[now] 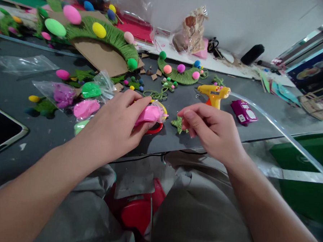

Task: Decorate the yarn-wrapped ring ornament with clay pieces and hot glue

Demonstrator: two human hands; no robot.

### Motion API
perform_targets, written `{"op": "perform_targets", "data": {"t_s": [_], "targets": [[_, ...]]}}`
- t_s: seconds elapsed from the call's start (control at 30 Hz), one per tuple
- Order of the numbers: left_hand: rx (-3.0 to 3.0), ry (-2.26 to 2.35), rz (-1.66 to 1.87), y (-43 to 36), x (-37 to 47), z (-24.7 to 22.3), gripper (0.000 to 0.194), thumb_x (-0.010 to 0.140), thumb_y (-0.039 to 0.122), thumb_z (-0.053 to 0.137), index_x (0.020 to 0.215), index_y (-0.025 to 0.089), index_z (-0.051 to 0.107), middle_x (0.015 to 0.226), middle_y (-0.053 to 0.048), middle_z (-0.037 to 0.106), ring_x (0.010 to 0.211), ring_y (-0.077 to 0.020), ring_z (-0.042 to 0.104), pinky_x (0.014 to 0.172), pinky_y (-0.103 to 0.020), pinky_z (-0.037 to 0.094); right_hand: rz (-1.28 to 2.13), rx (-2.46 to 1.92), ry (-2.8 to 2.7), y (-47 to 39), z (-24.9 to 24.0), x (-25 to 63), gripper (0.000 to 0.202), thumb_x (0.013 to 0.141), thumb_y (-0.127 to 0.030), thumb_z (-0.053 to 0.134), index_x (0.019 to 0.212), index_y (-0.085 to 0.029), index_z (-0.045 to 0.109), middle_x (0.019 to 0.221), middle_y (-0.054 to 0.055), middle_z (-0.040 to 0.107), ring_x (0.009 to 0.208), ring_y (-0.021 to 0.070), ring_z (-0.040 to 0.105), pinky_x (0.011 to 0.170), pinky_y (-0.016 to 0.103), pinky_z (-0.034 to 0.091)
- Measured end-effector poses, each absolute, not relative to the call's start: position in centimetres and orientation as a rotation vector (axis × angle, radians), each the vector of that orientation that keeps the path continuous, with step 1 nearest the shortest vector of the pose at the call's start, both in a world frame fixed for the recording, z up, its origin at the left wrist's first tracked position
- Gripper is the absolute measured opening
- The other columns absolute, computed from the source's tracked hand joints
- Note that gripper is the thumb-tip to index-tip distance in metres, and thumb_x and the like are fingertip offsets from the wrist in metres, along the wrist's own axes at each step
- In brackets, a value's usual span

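Note:
My left hand (pixel 123 121) is closed round a small clear bag of pink clay (pixel 151 114), above a red and yellow ring-shaped thing (pixel 156 129) that it partly hides. My right hand (pixel 209 129) has its thumb and index fingertip pressed together; whatever lies between them is too small to make out. Just under those fingertips, a green yarn star (pixel 177 124) lies on the dark table. Beyond my right hand is a yellow glue gun (pixel 213 93). Bags of purple (pixel 63 95), green (pixel 91 90) and pink clay (pixel 86 109) lie left of my left hand.
A large green wreath piece (pixel 87 28) with coloured balls stands at the back left. Behind the hands lies a smaller green crescent (pixel 177 75). A purple packet (pixel 244 112) sits right, beside a clear tube (pixel 282 131). A dark-screened device (pixel 4 130) is at the left edge.

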State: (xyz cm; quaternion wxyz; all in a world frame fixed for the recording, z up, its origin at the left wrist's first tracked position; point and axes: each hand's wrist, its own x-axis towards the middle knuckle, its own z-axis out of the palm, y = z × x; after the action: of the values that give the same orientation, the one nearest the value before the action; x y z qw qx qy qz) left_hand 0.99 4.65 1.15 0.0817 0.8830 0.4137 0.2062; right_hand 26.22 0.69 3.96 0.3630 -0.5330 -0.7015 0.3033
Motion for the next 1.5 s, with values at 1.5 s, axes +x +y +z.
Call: {"op": "perform_targets", "data": {"t_s": [1.5], "targets": [[2.27, 0.966, 1.185, 1.8, -2.8, 0.4, 0.035, 0.104, 0.013, 0.063, 0.138, 0.019, 0.062, 0.131, -0.004, 0.073, 0.116, -0.0113, 0.07, 0.101, -0.017, 0.054, 1.117, -1.278, -1.742, 2.6, 4.0, 17.2, 0.015, 0.09, -0.036, 0.082, 0.086, -0.021, 0.08, 0.085, 0.0, 0.081, 0.076, 0.0137, 0.072, 0.071, 0.023, 0.06]]}}
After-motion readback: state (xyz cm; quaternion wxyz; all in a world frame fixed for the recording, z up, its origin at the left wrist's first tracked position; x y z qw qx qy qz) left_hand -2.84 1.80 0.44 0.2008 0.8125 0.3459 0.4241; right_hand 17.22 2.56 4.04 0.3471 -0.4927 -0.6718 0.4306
